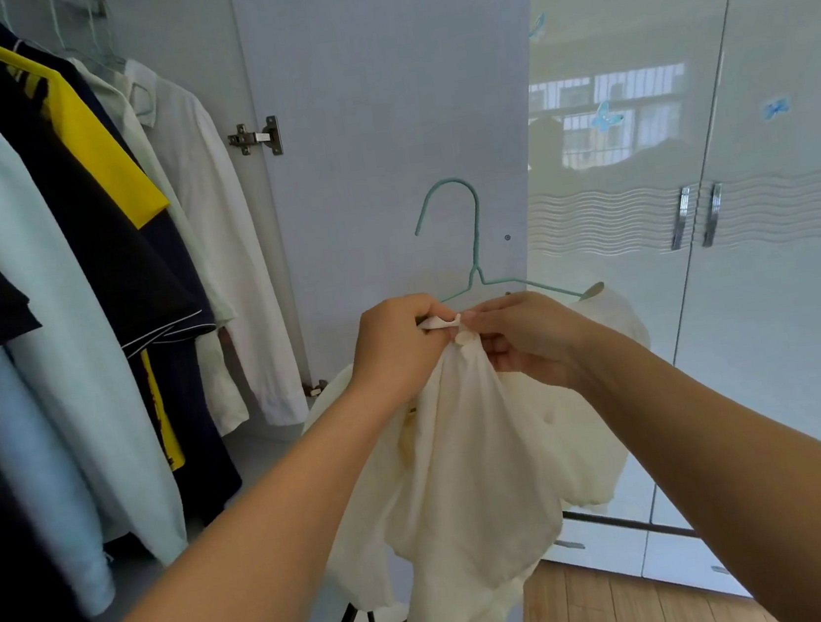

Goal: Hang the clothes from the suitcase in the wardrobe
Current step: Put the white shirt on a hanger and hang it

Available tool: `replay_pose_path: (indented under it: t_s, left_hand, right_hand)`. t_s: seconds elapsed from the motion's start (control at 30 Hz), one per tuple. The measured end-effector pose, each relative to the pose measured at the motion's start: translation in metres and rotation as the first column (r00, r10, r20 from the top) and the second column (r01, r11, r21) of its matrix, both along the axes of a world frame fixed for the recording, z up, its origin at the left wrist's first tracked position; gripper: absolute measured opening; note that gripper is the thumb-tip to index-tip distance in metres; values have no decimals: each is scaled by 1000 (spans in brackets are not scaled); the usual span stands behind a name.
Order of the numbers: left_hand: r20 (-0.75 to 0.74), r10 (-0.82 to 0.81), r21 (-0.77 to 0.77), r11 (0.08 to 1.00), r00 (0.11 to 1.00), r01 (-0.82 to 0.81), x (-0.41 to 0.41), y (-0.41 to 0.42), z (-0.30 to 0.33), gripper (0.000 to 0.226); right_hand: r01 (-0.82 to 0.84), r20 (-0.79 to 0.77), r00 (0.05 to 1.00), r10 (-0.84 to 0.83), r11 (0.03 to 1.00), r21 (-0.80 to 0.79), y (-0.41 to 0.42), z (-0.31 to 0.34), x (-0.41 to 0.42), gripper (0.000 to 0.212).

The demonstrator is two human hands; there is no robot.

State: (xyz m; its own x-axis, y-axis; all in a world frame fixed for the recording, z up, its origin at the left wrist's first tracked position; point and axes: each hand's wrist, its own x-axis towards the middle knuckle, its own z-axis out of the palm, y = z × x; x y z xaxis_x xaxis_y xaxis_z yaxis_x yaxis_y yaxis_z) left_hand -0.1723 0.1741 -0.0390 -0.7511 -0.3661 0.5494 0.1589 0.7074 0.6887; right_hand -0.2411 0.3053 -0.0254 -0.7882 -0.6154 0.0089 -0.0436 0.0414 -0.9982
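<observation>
Garment: a cream shirt (468, 458) is draped on a teal wire hanger (475, 261) and held up in front of the open wardrobe door (373, 108); most of its cloth hangs straight below the hands.
Left hand: the left hand (402, 343) is curled round the shirt's collar edge, a fold of cloth being pinched between thumb and fingers.
Right hand: the right hand (525, 338) is pinched on the opposite placket, touching the left hand at the top button (463, 338).
Step judged: the collar button appears to be being fastened before hanging.
Hanger axis: the shoulder bar runs left to right just beyond the hands, the hook rising above them and curling to the left.
Key relation: the hung clothes (80, 248) in the wardrobe lie to the left of and above the hands, nearer the left hand; the rail itself is not seen.
Next move called for: a lift up and leftward is probably needed.
</observation>
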Motion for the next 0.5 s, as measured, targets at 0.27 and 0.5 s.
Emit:
replay_pose_path:
  t_s: [0.27,0.5]
  left_hand:
    - [37,-92,10,996,995,91,5,-5,-3,6]
    - [69,-168,51,985,983,165,7,-7,0,18]
  right_hand:
    - [72,-128,990,-60,994,87,-1,3,-2,10]
    - [-88,3,996,88,992,86,10,7,-7,23]
